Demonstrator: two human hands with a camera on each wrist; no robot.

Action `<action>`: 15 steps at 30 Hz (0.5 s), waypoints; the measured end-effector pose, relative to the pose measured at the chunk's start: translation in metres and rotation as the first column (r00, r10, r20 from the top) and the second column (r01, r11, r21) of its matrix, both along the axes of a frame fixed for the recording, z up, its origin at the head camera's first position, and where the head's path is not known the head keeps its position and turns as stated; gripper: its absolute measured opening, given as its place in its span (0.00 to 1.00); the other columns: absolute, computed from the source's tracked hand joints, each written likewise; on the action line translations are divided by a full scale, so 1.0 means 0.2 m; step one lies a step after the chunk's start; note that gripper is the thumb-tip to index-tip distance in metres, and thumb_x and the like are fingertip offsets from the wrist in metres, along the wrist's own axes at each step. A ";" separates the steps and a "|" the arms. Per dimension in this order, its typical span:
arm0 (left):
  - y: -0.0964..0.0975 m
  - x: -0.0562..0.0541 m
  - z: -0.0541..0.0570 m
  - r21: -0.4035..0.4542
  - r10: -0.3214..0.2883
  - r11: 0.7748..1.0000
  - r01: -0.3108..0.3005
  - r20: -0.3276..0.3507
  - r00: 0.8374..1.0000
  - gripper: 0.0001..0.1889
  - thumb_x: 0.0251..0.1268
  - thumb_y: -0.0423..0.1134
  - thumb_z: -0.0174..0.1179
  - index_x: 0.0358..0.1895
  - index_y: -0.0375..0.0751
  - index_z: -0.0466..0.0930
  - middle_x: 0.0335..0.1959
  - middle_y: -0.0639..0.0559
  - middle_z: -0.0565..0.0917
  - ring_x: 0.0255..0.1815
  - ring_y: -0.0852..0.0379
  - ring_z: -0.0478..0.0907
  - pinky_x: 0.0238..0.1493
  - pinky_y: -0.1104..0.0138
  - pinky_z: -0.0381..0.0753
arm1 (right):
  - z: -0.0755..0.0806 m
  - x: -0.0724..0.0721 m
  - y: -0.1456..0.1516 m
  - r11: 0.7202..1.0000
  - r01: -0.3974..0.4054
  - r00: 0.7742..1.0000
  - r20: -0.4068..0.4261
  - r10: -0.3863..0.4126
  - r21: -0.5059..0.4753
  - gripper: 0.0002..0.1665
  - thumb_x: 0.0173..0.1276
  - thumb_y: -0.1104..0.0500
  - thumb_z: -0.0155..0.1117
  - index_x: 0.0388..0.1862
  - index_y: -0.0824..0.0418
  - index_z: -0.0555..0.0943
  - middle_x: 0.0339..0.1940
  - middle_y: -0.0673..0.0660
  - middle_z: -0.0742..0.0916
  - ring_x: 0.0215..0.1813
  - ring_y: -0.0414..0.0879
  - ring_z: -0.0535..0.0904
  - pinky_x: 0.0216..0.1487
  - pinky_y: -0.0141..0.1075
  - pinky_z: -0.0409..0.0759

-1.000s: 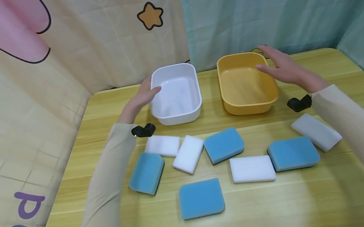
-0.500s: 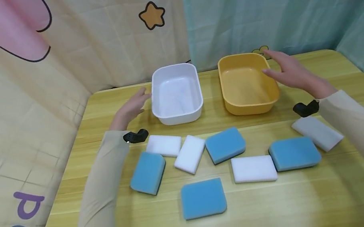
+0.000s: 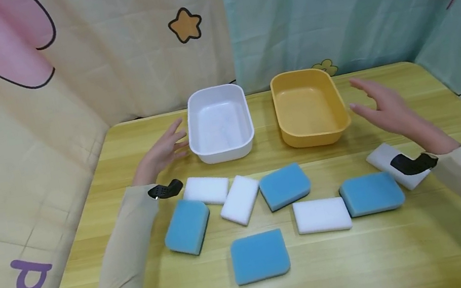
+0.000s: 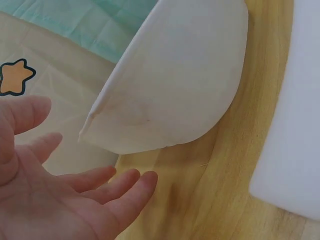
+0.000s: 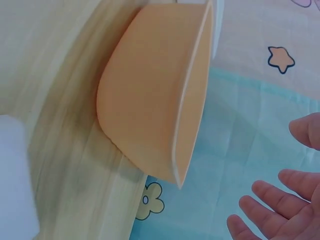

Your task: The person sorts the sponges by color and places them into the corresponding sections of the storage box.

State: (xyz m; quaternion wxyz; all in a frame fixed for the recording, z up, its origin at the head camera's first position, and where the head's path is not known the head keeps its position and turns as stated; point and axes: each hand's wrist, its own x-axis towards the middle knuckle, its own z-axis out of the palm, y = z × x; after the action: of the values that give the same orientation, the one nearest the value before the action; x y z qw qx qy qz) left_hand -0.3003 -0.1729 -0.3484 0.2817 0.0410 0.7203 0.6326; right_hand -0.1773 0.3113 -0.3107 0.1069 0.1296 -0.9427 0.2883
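My left hand (image 3: 163,150) is held just left of the white plastic tub (image 3: 224,153), fingers spread and holding nothing. In the left wrist view its palm and fingers (image 4: 132,200) show beside the white tub's wall (image 4: 175,85). To the right of the yellow tub (image 3: 317,138), my right hand (image 3: 386,108) hovers with thumb and fingers apart, nothing in it. The right wrist view shows those fingers (image 5: 272,200) away from the yellow tub's wall (image 5: 145,95). Both tubs stand side by side at the back of the table with nothing inside.
Blue sponges (image 3: 259,256) and white sponges (image 3: 322,215), several of each, lie scattered on the wooden table (image 3: 336,269) in front of the tubs. One white sponge (image 3: 381,158) is partly covered by the right wrist's black camera strap (image 3: 414,164). Printed curtains (image 3: 308,6) hang behind.
Both hands have drawn outward and nearer, away from the tubs: the left off the white tub's rim, the right from over the yellow tub's edge. The tubs and sponges stay in place.
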 end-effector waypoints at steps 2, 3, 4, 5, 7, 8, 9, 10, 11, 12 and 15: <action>0.00 0.00 -0.02 0.047 -0.012 0.999 0.012 -0.003 1.000 0.31 0.77 0.43 0.36 0.75 0.62 0.32 0.78 0.48 0.34 0.77 0.42 0.46 0.75 0.48 0.50 | 0.00 0.05 0.03 1.000 0.022 1.000 0.000 -0.022 -0.006 0.35 0.70 0.56 0.54 0.72 0.64 0.57 0.68 0.73 0.67 0.67 0.69 0.62 0.59 0.65 0.63; -0.01 0.00 -0.03 0.070 -0.017 0.997 0.017 -0.002 1.000 0.31 0.77 0.43 0.36 0.75 0.63 0.32 0.78 0.48 0.35 0.77 0.42 0.46 0.75 0.48 0.49 | -0.01 0.08 0.04 1.000 0.021 1.000 -0.008 -0.021 -0.008 0.34 0.71 0.57 0.53 0.72 0.64 0.57 0.67 0.73 0.68 0.66 0.70 0.63 0.58 0.65 0.64; -0.01 0.00 -0.04 0.090 -0.025 0.996 0.025 -0.002 1.000 0.31 0.77 0.43 0.36 0.75 0.64 0.33 0.78 0.47 0.36 0.77 0.42 0.46 0.75 0.48 0.49 | -0.01 0.11 0.06 1.000 0.029 1.000 -0.003 -0.029 -0.008 0.34 0.71 0.56 0.53 0.72 0.64 0.57 0.67 0.73 0.68 0.65 0.70 0.63 0.57 0.65 0.64; -0.01 0.00 -0.05 0.111 -0.031 0.993 0.031 -0.003 1.000 0.31 0.77 0.43 0.36 0.75 0.65 0.33 0.78 0.46 0.37 0.77 0.43 0.46 0.75 0.49 0.49 | -0.01 0.14 0.08 0.999 0.039 0.999 0.000 -0.039 -0.003 0.34 0.71 0.56 0.53 0.73 0.63 0.57 0.67 0.73 0.68 0.64 0.69 0.64 0.62 0.58 0.66; -0.02 0.01 -0.06 0.147 -0.028 0.989 0.028 -0.003 1.000 0.31 0.76 0.43 0.37 0.75 0.65 0.34 0.78 0.45 0.39 0.77 0.43 0.46 0.75 0.49 0.50 | -0.03 0.18 0.11 0.999 0.044 0.999 -0.011 -0.044 0.004 0.34 0.71 0.57 0.54 0.72 0.63 0.58 0.67 0.72 0.69 0.63 0.68 0.65 0.67 0.39 0.68; -0.03 0.01 -0.07 0.166 -0.026 0.986 0.026 -0.002 1.000 0.31 0.76 0.43 0.37 0.75 0.65 0.34 0.78 0.45 0.40 0.77 0.43 0.46 0.75 0.49 0.50 | -0.04 0.20 0.12 0.999 0.041 0.999 -0.016 -0.041 0.002 0.34 0.70 0.58 0.54 0.72 0.63 0.59 0.66 0.73 0.69 0.62 0.67 0.66 0.66 0.28 0.66; -0.03 0.01 -0.07 0.183 -0.028 0.983 0.028 0.000 1.000 0.31 0.77 0.43 0.36 0.75 0.64 0.34 0.78 0.45 0.40 0.77 0.44 0.46 0.75 0.48 0.50 | -0.05 0.23 0.14 0.999 0.040 0.999 -0.018 -0.040 0.004 0.34 0.70 0.58 0.54 0.72 0.63 0.59 0.66 0.73 0.70 0.63 0.65 0.66 0.62 0.18 0.63; -0.04 0.02 -0.08 0.201 -0.026 0.979 0.024 0.006 1.000 0.30 0.77 0.42 0.36 0.75 0.64 0.34 0.78 0.45 0.40 0.77 0.45 0.47 0.74 0.49 0.51 | -0.06 0.25 0.15 0.999 0.046 0.999 -0.014 -0.046 0.005 0.34 0.70 0.58 0.55 0.72 0.62 0.59 0.66 0.72 0.70 0.65 0.59 0.66 0.56 0.10 0.58; -0.05 0.03 -0.08 0.217 -0.024 0.976 0.021 0.009 1.000 0.30 0.77 0.42 0.36 0.75 0.63 0.35 0.78 0.45 0.41 0.76 0.46 0.49 0.73 0.50 0.54 | -0.08 0.27 0.16 0.999 0.044 0.999 -0.023 -0.044 0.007 0.33 0.69 0.58 0.56 0.72 0.62 0.60 0.65 0.72 0.71 0.64 0.54 0.67 0.49 0.06 0.54; -0.06 0.03 -0.09 0.231 -0.021 0.973 0.018 0.013 1.000 0.30 0.77 0.41 0.36 0.75 0.63 0.36 0.77 0.46 0.42 0.75 0.47 0.51 0.72 0.51 0.57 | -0.09 0.29 0.17 0.999 0.040 0.999 -0.027 -0.039 0.004 0.33 0.69 0.59 0.56 0.71 0.63 0.60 0.65 0.73 0.71 0.65 0.47 0.67 0.49 0.05 0.53; -0.09 0.06 -0.10 0.265 -0.025 0.964 0.020 0.018 1.000 0.30 0.76 0.39 0.37 0.75 0.63 0.39 0.75 0.48 0.50 0.67 0.55 0.63 0.64 0.59 0.68 | -0.13 0.35 0.20 0.999 0.034 0.999 -0.040 -0.034 -0.001 0.33 0.68 0.61 0.57 0.71 0.63 0.61 0.63 0.74 0.73 0.62 0.21 0.62 0.48 0.05 0.53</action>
State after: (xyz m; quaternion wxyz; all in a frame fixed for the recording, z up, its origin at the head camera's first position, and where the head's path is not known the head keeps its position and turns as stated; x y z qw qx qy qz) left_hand -0.2882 -0.1908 -0.3678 0.2884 0.0798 0.6260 0.7201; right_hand -0.1073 0.3505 -0.3370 0.1304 0.1194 -0.9424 0.2839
